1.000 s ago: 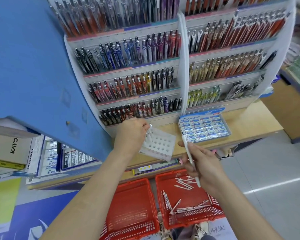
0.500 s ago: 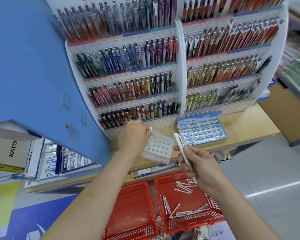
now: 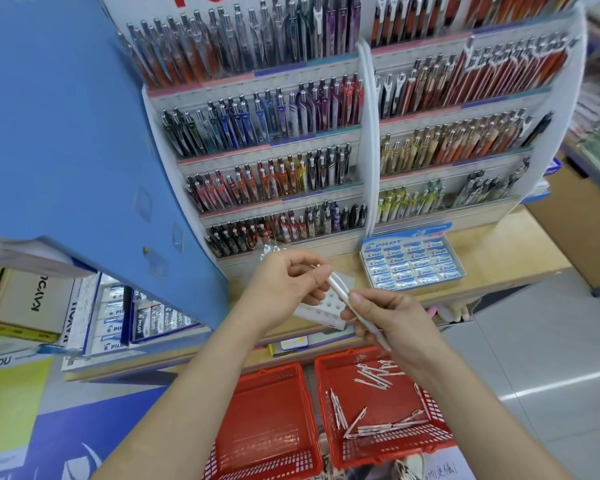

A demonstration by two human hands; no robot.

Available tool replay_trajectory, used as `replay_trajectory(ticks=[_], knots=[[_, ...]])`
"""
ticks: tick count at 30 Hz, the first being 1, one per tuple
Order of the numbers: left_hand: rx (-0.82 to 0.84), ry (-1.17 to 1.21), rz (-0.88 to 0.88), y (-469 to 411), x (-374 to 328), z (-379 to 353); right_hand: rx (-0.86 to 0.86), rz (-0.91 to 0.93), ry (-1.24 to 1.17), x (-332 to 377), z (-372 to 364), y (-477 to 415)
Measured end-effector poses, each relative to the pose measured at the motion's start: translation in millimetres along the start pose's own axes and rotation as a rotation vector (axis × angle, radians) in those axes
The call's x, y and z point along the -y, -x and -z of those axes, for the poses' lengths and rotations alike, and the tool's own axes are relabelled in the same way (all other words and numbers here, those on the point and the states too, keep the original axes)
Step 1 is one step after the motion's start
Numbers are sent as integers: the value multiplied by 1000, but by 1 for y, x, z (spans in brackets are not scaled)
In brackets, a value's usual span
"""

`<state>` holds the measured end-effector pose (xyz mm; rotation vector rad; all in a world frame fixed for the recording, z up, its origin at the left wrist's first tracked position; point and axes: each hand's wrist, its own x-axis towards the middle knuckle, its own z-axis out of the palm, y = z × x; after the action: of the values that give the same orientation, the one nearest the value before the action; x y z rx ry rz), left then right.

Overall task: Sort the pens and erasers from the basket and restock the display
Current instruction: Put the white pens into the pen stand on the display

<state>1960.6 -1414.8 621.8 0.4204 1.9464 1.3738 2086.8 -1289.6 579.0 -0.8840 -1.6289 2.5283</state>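
A white pen (image 3: 340,287) is held between both hands in front of the display. My left hand (image 3: 288,287) pinches its upper end and my right hand (image 3: 392,320) grips its lower part. Under the hands a white holder with round holes (image 3: 329,306) lies on the wooden shelf. Below, the right red basket (image 3: 426,441) holds several white pens (image 3: 378,374). The left red basket (image 3: 267,427) has nothing in it. A blue PILOT eraser box (image 3: 411,263) sits on the shelf to the right. The pen display (image 3: 368,140) rises behind in rows.
A big blue panel (image 3: 66,133) juts in from the left, close to my left arm. Boxes marked KAYOU (image 3: 25,303) and PILOT packs (image 3: 146,322) fill the lower left shelf. Grey floor (image 3: 541,358) opens to the right.
My left hand left the white holder and came to the pen's upper end. My right hand raised the pen toward the left. The view moved closer to the display.
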Motion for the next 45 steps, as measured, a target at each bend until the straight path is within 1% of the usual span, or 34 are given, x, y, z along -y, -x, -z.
replay_trajectory(ticks=[2, 4, 7, 10, 12, 16, 22, 25, 27, 29, 33, 36, 40, 42, 45], knots=[[17, 10, 3, 2, 2, 2, 12, -1, 25, 0, -3, -1], [-15, 5, -5, 4, 1, 5, -16, -5, 48, -2, -7, -5], [-148, 1, -41, 5, 0, 15, -172, 0, 52, -8, -5, -16], [-281, -79, -108, 4, 3, 30, -355, 14, 214, -23, 7, -31], [-323, -120, -120, 4, 6, 37, -396, -11, 317, -35, 12, -41], [-342, -179, -107, 5, 5, 44, -371, -93, 368, -51, 5, -56], [-334, -230, -73, 4, 6, 49, -389, -108, 496, -62, 0, -71], [-342, -331, -102, 6, 8, 53, -389, -106, 485, -63, 1, -74], [-342, -474, -138, 6, 9, 55, -397, -113, 478, -65, 2, -73], [-368, -622, -159, 7, 8, 56, -393, -128, 427, -69, 1, -68], [-420, -726, -220, 11, 0, 54, -279, -169, 241, -74, -9, -50], [-406, -824, -292, 16, -1, 53, -221, -182, 117, -80, -16, -45], [-370, -965, -397, 16, 6, 51, -201, -165, 76, -80, -17, -45], [-357, -987, -394, 10, 13, 48, -192, -165, 63, -77, -17, -45], [-327, -1013, -336, 1, 23, 41, -189, -173, 39, -76, -15, -45]])
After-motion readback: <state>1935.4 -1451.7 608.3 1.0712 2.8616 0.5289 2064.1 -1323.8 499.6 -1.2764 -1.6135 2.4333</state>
